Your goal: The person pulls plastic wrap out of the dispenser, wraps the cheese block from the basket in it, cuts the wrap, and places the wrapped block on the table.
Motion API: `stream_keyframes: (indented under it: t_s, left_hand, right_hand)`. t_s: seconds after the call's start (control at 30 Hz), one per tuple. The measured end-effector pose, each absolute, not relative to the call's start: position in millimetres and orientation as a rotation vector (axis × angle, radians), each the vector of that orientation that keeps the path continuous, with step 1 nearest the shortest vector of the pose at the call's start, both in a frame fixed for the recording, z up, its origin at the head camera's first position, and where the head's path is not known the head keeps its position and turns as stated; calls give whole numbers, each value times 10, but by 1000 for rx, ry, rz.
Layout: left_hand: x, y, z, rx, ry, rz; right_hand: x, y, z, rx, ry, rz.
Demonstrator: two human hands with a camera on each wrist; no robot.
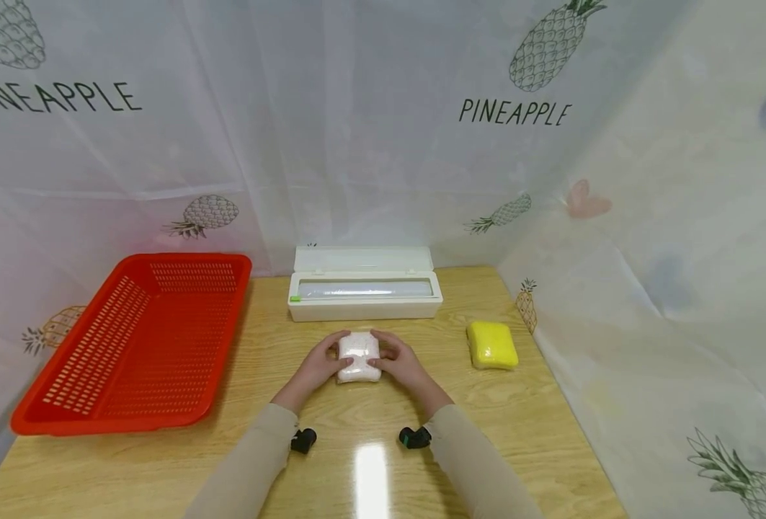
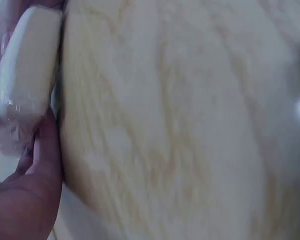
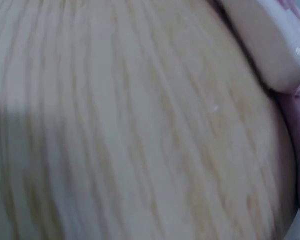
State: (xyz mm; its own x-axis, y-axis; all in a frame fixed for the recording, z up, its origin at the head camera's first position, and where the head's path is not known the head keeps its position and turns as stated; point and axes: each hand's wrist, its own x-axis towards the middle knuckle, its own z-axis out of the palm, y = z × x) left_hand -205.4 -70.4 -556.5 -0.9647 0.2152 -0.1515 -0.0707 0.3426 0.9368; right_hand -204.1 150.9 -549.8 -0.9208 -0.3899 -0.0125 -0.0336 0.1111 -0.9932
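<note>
Both hands grip a white, soft-looking square block wrapped in clear film [image 1: 359, 357], in the middle of the wooden table. The left hand [image 1: 321, 362] holds its left side, thumb on the near face and fingers round the far corner. Mirroring it, the right hand [image 1: 405, 362] grips the right side with its thumb on top. In the left wrist view the block [image 2: 32, 65] shows a thick pale edge and gathered, crinkled film near the fingers. Part of the same block [image 3: 270, 40] appears at the upper right of the right wrist view.
Behind the hands stands a white cling film dispenser [image 1: 365, 306] with its lid raised and a roll inside. A yellow film-wrapped block [image 1: 491, 344] lies to the right. On the left sits a red slotted plastic basket [image 1: 162, 353]. Pineapple-print curtains [image 1: 370, 144] border the table [image 1: 519, 425].
</note>
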Motion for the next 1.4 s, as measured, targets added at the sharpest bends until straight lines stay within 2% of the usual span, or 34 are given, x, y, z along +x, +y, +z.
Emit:
stream_keyframes:
  t_s: [0.23,0.47,0.9,1.1,1.4]
  left_hand:
    - [-2020,-738,-5567,249,2110,1684]
    - [-2042,-778,-5596,357,2079,1651]
    - [-1998,-855,-5605,364,2141,1709]
    - [-2007,-817,-5563,306,2397,1515]
    - [-1959,-764,-5495,198,2562,1363]
  right_hand:
    - [-2077,1569,-5805,-367,2095,-1869]
    - [-2064,1559,-5807,-391,2115,-1858]
    - [-2108,1420,-5839,-387,2100,-1836]
    - [-2156,1404,-5786,-408,2052,-1837]
    - [-2210,1370,-5635,-467,2310,-1526]
